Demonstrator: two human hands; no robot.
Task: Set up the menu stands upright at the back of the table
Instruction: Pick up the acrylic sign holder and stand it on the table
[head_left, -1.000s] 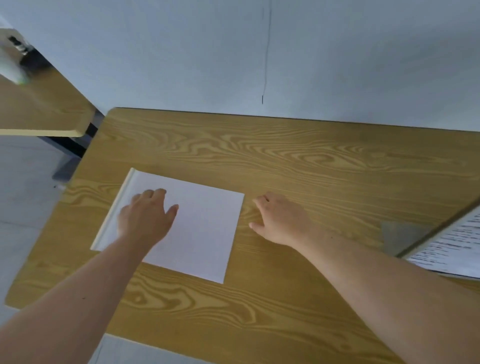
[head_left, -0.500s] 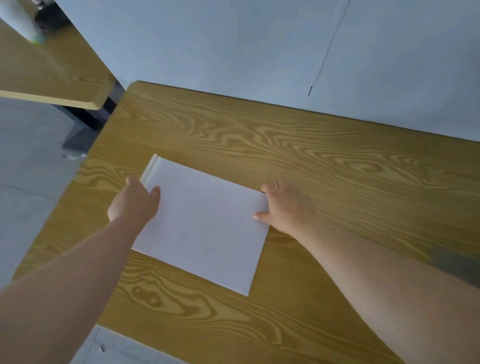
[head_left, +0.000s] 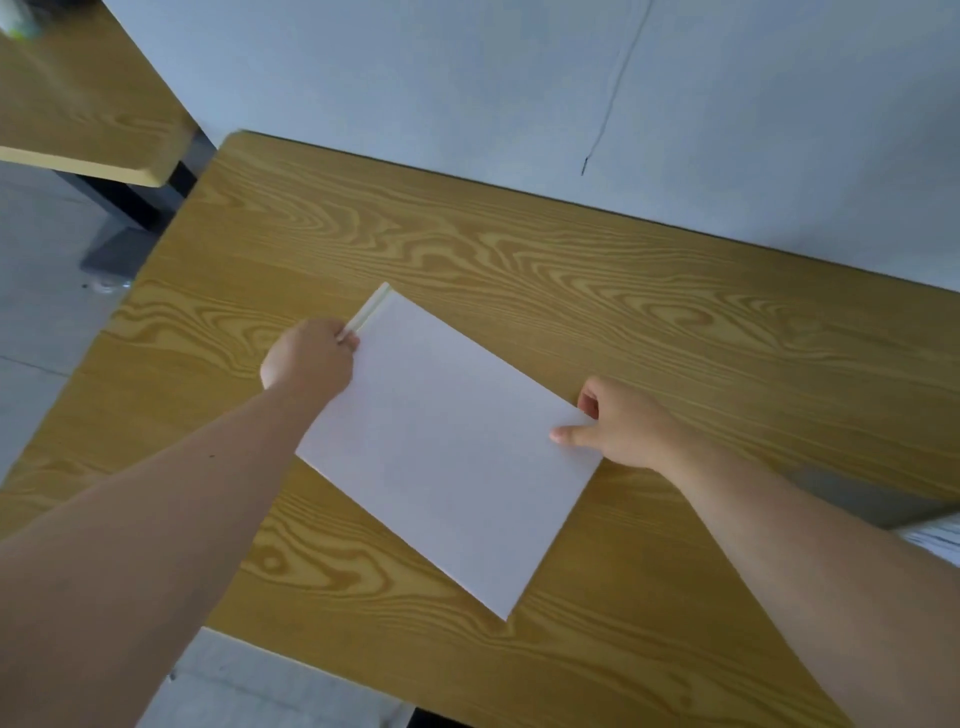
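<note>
A white menu stand (head_left: 447, 447) with a clear ridge along its left edge is held over the middle of the wooden table (head_left: 571, 270), tilted, its blank face toward me. My left hand (head_left: 309, 361) grips the ridged left edge. My right hand (head_left: 618, 426) pinches the right edge, thumb on top and fingers behind. Whether its lower corner touches the table I cannot tell. At the far right edge a sliver of a second printed menu stand (head_left: 935, 540) shows, casting a grey shadow.
A grey wall (head_left: 519, 78) with a thin dark crack runs right behind the table's back edge. Another wooden table (head_left: 78, 109) stands at the upper left over a grey tiled floor (head_left: 36, 291). The table's front edge is close to me.
My left hand slid off the sheet's face to its left edge and closed on it. My right hand took the right edge. The stand has risen and turned, and my view swung right.
</note>
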